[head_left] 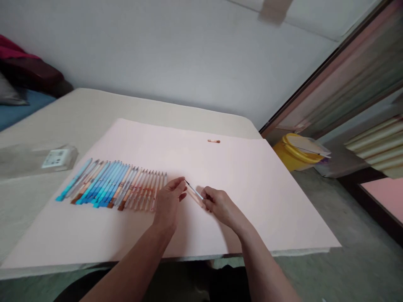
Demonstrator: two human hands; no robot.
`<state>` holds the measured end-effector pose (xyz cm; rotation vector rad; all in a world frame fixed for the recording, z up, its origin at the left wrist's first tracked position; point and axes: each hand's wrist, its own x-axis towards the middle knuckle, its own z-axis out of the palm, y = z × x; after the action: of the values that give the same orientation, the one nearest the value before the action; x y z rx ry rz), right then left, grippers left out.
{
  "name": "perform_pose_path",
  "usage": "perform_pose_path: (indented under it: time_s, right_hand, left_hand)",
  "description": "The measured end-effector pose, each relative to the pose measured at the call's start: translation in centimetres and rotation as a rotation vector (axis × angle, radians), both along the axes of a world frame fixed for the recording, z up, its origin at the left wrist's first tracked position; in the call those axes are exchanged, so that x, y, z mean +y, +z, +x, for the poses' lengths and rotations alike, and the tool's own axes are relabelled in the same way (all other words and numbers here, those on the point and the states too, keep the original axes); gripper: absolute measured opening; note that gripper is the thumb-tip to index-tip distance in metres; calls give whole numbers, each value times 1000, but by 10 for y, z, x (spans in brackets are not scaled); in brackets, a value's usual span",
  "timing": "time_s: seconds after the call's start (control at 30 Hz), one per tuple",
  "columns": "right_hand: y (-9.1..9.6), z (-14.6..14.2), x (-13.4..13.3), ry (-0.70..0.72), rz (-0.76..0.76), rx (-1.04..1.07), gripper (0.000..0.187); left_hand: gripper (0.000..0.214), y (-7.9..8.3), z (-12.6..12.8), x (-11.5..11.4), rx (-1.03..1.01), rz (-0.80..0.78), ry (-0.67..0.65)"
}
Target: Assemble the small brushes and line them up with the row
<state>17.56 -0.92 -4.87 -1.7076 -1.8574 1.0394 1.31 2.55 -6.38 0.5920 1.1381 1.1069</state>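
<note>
My right hand (218, 204) pinches a thin pen refill (195, 191), pale with a dark tip, just above the pink sheet. That tip points up and left to the fingertips of my left hand (171, 195), whose thumb and forefinger are pressed together. Whatever they hold is too small to make out. Beneath the refill a pale pen barrel (197, 198) shows, partly hidden by my right hand. Left of my left hand lies a long row of pens (116, 182), blue ones, greyish ones and pale ones with brown ends.
A small brown-and-white pen part (214, 141) lies farther back on the pink sheet (267, 201). Clear plastic packaging (59, 158) with a white label rests on the table's left. Beyond the right edge stands a yellow bucket (294, 151). A wall (157, 54) borders the table's far side.
</note>
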Motion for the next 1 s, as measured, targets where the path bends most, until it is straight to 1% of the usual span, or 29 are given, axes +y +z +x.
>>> perform_pose_path:
  time_s: [0.3, 0.5, 0.6, 0.67, 0.87, 1.0]
  right_hand:
    - [1, -4, -1, 0, 21, -36, 14]
    - [2, 1, 0, -3, 86, -112, 15]
    - [6, 3, 0, -59, 161, -113, 13]
    - [9, 3, -1, -118, 244, -97, 10]
    - [17, 3, -5, -233, 526, -20, 15]
    - [18, 8, -7, -309, 598, -13, 16]
  left_hand:
    - [17, 2, 1, -1, -24, 16, -26]
    - [15, 2, 0, 1, 38, 118, 26]
    - [16, 4, -1, 2, 53, 166, 38]
    - [15, 6, -2, 2, 86, 185, 25]
    - [8, 7, -4, 2, 307, 266, -26]
    - [4, 7, -6, 1, 463, 311, -64]
